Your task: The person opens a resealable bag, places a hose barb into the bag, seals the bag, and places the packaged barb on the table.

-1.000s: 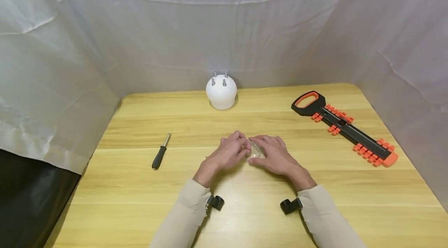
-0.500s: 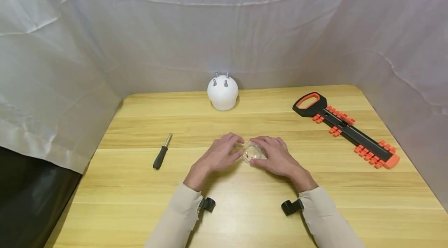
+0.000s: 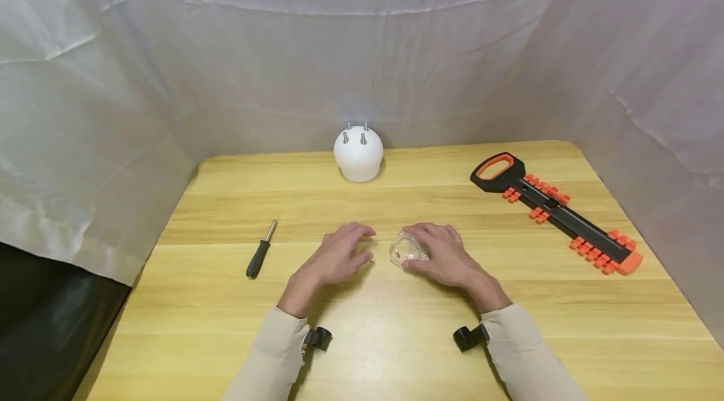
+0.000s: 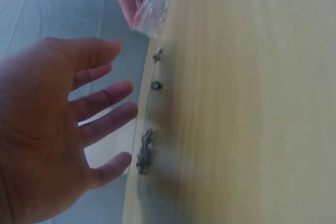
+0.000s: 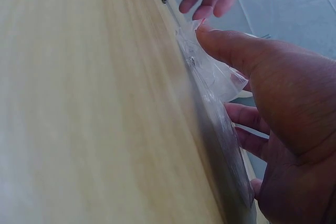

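On the table [image 3: 390, 351], around the bag [image 3: 405, 246]
Metal parts [image 4: 145, 151] lie left of the bag, the screwdriver [image 3: 261, 252] farther left; the ball [image 3: 359, 154] stands behind the bag, the handled bar [image 3: 577, 224] behind and right.

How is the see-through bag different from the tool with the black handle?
The bag is clear and crinkled; the tool is black and silver. The bag has a loose, uneven shape; the tool is straight and slim. The right grip holds the bag; nobody is touching the tool. Both are on the table.
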{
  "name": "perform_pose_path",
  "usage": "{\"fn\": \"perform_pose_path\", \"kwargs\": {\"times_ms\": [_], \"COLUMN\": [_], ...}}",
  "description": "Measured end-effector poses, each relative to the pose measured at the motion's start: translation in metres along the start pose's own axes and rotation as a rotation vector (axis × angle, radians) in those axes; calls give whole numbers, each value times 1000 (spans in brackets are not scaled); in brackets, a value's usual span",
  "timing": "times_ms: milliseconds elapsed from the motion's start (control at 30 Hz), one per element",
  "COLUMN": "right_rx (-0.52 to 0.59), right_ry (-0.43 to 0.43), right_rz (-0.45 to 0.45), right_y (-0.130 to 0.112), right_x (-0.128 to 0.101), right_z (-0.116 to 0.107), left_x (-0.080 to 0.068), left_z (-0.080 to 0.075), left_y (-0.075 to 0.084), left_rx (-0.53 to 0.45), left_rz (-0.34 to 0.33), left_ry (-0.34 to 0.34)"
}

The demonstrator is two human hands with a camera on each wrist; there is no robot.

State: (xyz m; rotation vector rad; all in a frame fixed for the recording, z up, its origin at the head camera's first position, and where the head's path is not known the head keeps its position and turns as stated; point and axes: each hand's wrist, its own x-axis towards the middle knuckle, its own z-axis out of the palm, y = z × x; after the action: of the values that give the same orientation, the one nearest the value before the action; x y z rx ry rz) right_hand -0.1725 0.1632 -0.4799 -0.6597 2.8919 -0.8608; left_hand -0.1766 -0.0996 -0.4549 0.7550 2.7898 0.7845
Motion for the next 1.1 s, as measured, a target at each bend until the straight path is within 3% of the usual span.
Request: {"fn": "perform_pose_path", "kwargs": {"times_ms": [667,1100], "right_rx": [14,22], "right_ry": [-13,-20], "right_rz": [2,11], "right_y": [-1,1], "right_x": [1,1], "right_z": [0,1], "left_x": [-29,-39], "left_z": [-14,-20], "left_y": [-25,-33], "left_rx": [-26,22], "left_rz": [-115,-121], "left_ry": [-31,-31]}}
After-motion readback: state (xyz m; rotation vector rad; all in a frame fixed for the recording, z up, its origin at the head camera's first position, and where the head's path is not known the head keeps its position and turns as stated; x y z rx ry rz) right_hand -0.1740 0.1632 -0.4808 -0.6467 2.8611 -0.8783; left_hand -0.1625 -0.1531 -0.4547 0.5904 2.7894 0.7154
